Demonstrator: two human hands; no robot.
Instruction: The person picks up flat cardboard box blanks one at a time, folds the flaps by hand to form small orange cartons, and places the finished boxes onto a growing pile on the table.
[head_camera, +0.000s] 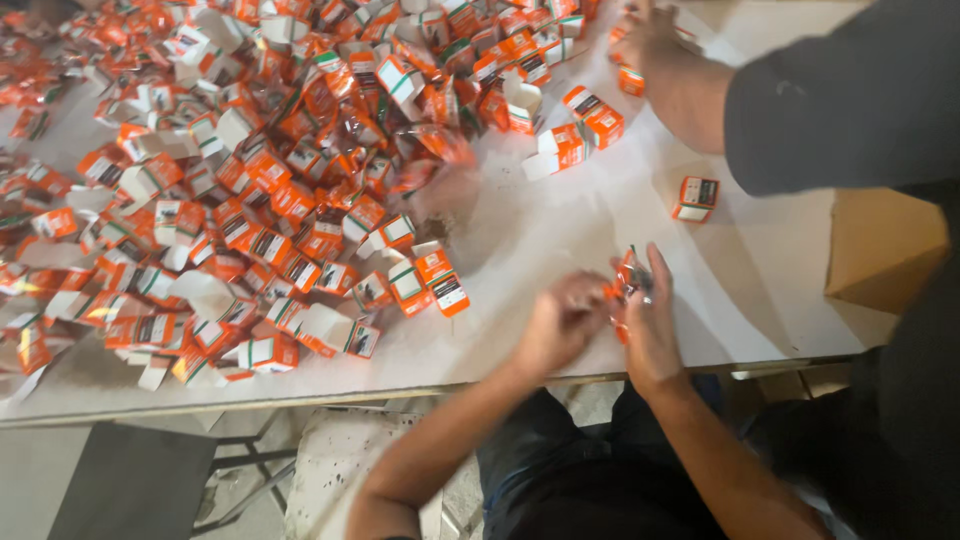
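We are working a small orange carton between both hands, just off the near edge of the white table.

Our left hand is blurring, its grip unreadable; our right hand is pinching the carton at its fingertips. It is looking light, thin and easily crushed, so we are judging the folded edges safest. Beyond the grip, the heap of cartons is sprawling; another person's hand is reaching in.

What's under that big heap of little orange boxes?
The heap of orange boxes lies on a white table. Only bare tabletop shows around it; whatever lies beneath the heap is covered. Below the table edge, grey floor shows.
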